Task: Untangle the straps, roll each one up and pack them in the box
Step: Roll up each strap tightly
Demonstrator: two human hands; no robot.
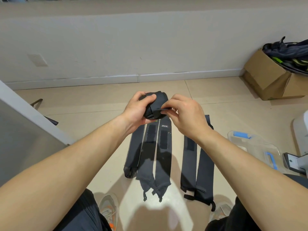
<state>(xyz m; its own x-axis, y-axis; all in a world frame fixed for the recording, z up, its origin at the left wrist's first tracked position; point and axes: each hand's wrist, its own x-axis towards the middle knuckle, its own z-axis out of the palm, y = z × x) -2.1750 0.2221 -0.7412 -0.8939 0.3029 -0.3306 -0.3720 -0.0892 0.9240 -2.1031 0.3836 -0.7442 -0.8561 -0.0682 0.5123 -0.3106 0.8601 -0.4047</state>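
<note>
Rolled strap: a dark roll [158,100] was held up in the air over the tiled floor [208,95], in front of the person and between both hands.
Left grip: the left grip [138,107] was clenched round the roll's left side, with the thumb laid across the top and the fingers underneath.
Right grip: the right grip [186,114] pinched the strap's loose tail end against the roll, thumb and fingertips closed on it.
Left group of straps: several dark straps [150,147] lay flat on the floor below the hands, side by side and touching, their frayed ends toward the person. Fastening patches and a small label showed near the far ends.
Right pair of straps: two more [196,157] lay side by side, apart from the left group.
Clear box: a transparent box [255,144] with blue latches sat on the floor, near the right pair on its right.
Cardboard box: it [270,75] stood at the far right by the wall, with a heap of dark straps [290,54] in it, flecked with green.
</note>
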